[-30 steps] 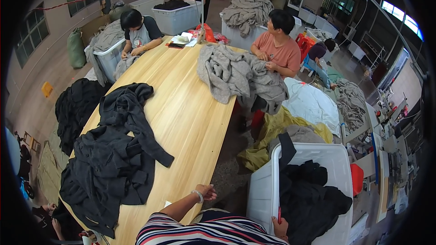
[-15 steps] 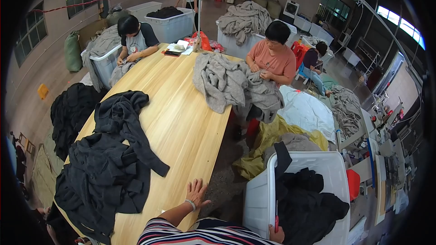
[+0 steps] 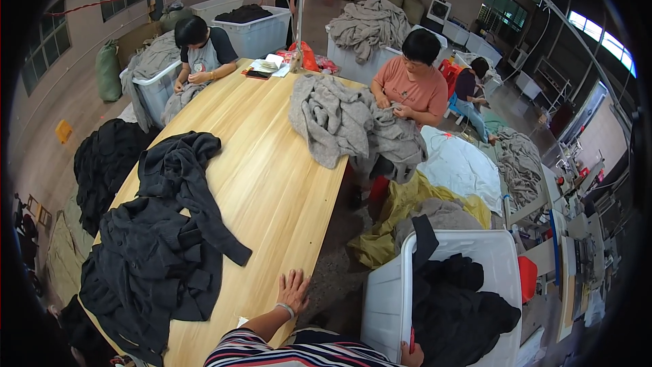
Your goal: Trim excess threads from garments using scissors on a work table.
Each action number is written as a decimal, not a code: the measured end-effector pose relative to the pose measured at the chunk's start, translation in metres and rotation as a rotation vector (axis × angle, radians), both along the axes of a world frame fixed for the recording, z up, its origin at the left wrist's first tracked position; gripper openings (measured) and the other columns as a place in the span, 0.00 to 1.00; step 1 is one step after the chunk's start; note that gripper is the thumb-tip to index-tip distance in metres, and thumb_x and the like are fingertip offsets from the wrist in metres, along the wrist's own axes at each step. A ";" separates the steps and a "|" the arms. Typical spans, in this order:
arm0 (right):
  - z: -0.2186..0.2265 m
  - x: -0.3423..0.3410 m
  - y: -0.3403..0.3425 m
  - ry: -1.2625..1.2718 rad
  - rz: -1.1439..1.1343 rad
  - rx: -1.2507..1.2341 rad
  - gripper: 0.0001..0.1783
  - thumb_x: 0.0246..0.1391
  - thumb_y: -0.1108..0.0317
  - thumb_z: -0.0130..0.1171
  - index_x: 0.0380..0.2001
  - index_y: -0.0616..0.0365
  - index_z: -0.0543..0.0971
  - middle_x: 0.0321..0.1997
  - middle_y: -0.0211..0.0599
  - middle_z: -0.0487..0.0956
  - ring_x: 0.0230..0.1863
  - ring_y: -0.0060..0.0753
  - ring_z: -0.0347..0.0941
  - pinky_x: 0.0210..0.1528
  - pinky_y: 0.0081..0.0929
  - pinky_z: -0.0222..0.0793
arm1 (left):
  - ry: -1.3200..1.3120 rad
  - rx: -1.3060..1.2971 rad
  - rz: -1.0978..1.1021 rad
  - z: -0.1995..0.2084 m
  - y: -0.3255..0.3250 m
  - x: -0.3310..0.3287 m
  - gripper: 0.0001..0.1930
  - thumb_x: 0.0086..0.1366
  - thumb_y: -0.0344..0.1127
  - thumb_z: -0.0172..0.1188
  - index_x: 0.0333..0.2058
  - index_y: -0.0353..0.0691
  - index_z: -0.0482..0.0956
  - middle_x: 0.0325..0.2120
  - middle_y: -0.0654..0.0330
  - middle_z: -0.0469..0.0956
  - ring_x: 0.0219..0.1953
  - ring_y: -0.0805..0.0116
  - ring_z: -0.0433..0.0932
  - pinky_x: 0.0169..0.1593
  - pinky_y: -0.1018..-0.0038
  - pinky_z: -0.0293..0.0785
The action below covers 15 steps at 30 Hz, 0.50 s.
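My left hand (image 3: pixel 293 291) lies flat on the right edge of the wooden table (image 3: pixel 272 197), fingers spread and holding nothing. To its left is a heap of dark knitted garments (image 3: pixel 159 251), with one sleeve stretched toward the hand. At the lower edge, my right hand (image 3: pixel 411 355) is closed around a slim red object (image 3: pixel 412 340), too small to tell its kind. That hand is at the near wall of a white plastic bin (image 3: pixel 384 292). Black garments (image 3: pixel 455 312) lie in the bin, and a dark sleeve (image 3: pixel 425 241) hangs over its far rim.
Across the table, a person in a pink shirt (image 3: pixel 414 88) handles grey knitwear (image 3: pixel 333 119). Another person (image 3: pixel 204 61) works at the far left. Yellow sheeting (image 3: pixel 387 231) lies beyond the bin, and a black garment pile (image 3: pixel 109 170) sits left of the table. A lamp pole (image 3: pixel 299 20) rises at the far end.
My left hand stays flat in place, and my right hand keeps its hold near the bin wall. The view has shifted slightly. The pink-shirted person's hands have moved a little at the grey knitwear.
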State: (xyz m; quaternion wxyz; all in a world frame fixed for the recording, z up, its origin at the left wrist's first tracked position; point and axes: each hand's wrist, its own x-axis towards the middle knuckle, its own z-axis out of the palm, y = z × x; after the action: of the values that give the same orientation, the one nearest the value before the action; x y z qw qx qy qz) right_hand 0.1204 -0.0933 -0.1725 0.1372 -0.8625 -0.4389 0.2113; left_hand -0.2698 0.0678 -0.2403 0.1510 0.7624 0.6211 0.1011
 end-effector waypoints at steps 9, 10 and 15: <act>0.007 -0.002 0.000 0.075 0.044 0.071 0.25 0.53 0.43 0.54 0.29 0.58 0.75 0.29 0.56 0.74 0.33 0.62 0.70 0.34 0.46 0.64 | -0.015 0.016 0.019 0.001 0.000 -0.001 0.37 0.54 0.45 0.58 0.63 0.50 0.55 0.65 0.47 0.49 0.68 0.44 0.43 0.65 0.42 0.34; 0.007 -0.003 0.001 0.071 0.037 0.085 0.26 0.53 0.43 0.54 0.29 0.59 0.74 0.28 0.56 0.74 0.32 0.62 0.69 0.34 0.46 0.64 | -0.012 0.015 0.018 0.001 0.000 -0.001 0.37 0.54 0.45 0.58 0.63 0.50 0.56 0.65 0.47 0.49 0.68 0.45 0.44 0.65 0.42 0.34; 0.004 0.000 -0.001 0.078 0.048 0.112 0.27 0.53 0.42 0.54 0.28 0.60 0.74 0.27 0.56 0.74 0.31 0.62 0.68 0.34 0.47 0.62 | -0.019 0.012 0.019 0.001 0.000 0.000 0.37 0.54 0.44 0.58 0.63 0.49 0.56 0.65 0.47 0.49 0.68 0.45 0.43 0.65 0.42 0.33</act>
State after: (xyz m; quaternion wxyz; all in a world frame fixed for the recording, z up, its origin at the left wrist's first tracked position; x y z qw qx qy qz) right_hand 0.1206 -0.0938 -0.1684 0.1972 -0.8339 -0.4649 0.2230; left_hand -0.2700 0.0675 -0.2389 0.1513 0.7564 0.6263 0.1132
